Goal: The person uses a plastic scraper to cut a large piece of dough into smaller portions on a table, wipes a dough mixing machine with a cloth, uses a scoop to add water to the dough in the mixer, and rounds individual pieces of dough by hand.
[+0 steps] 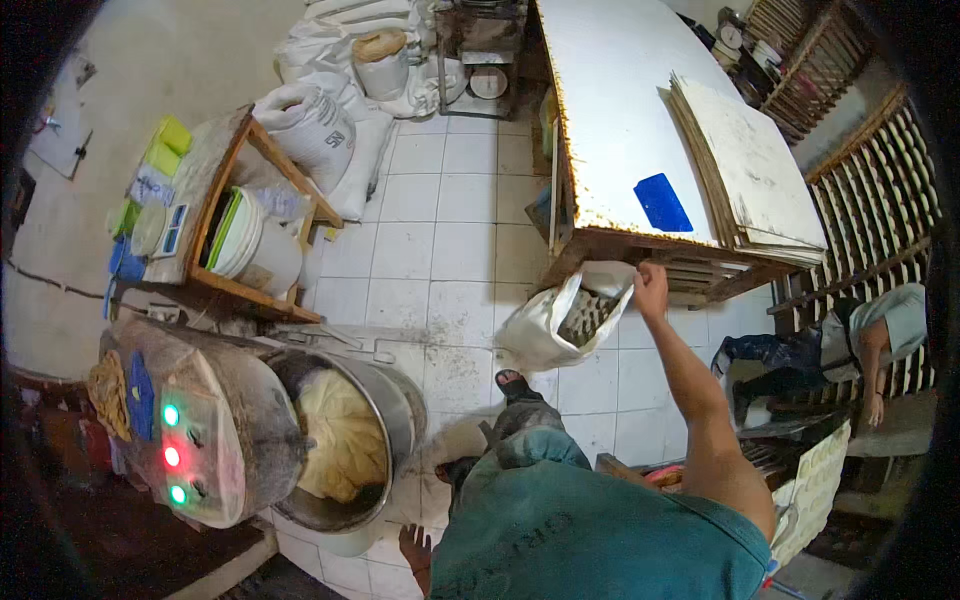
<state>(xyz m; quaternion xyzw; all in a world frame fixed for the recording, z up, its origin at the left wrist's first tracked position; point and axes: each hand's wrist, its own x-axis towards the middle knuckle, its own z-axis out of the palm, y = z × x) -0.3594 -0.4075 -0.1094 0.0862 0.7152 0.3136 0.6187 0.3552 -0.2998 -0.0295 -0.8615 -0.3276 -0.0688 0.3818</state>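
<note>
My right hand [650, 290] reaches forward, its fingers closed on the rim of a white sack [537, 326]. The sack stands on the tiled floor with its mouth open, against the near corner of the big table. Inside it lie grey, bumpy pieces that look like egg trays [588, 318]. My left hand [415, 550] hangs low at my side with its fingers apart and nothing in them. Nearest to it is a large metal mixer bowl [403, 405] holding a mass of pale yellow dough [343, 437].
The mixer's control panel [190, 450] shows green and red lights. A white-topped table [620, 90] carries a blue scraper-like sheet [663, 203] and stacked boards [755, 165]. Full sacks [305, 130] stand beside a wooden shelf [215, 200]. Another person [850, 345] is at the right, by racks.
</note>
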